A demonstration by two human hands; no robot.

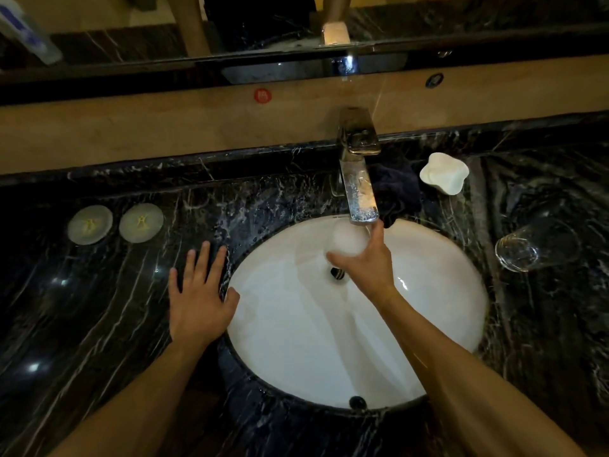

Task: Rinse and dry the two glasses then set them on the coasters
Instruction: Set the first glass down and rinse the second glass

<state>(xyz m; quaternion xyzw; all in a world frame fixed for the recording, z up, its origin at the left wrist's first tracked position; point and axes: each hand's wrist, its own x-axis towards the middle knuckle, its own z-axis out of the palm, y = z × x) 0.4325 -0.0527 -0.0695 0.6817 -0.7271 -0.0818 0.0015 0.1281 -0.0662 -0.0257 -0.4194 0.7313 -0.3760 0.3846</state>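
My right hand [369, 262] grips a clear glass [349, 240] under the spout of the tap [361, 192], over the white basin [296, 324]. The glass is see-through and hard to make out against the basin. A second clear glass [534, 247] lies on its side on the black marble counter to the right of the basin. Two round pale coasters [90, 224] [141, 222] lie side by side on the counter at the far left. My left hand [197, 298] rests flat on the counter at the basin's left rim, fingers spread.
A white star-shaped dish [445, 173] sits behind the basin at the right. A dark cloth [398, 192] lies bunched beside the tap. The drain [337, 273] is in the middle of the basin. A mirror and ledge run along the back wall.
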